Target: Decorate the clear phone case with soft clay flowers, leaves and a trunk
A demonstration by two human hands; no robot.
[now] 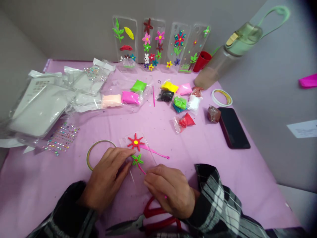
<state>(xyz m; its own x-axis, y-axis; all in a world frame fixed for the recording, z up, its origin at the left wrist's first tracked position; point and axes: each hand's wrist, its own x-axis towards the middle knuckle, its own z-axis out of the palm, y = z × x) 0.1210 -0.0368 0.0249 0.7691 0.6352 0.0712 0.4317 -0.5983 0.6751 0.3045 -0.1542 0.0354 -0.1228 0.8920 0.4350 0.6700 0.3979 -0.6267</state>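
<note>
A clear phone case [146, 160] lies flat on the table in front of me, bearing a red clay flower [136, 142] with a yellow centre and a green clay flower [137, 160] with a red centre. My left hand [109, 173] grips the case's left side, fingertips beside the green flower. Pinched in my right hand [170, 188] is a thin pink modelling tool [141, 169], its tip at the green flower's lower petals. A second pink modelling tool [156, 152] rests across the case near the red flower. Red-handled scissors [138, 223] lie partly under my right hand.
Decorated phone cases [153, 43] lean on the back wall. Clay packets [169, 87] lie mid-table. Bagged cases [42, 109] and a gem sheet [63, 137] are left. A bottle [215, 66], tape roll [222, 97] and phone [234, 127] stand or lie right. Another roll [89, 155] touches my left hand.
</note>
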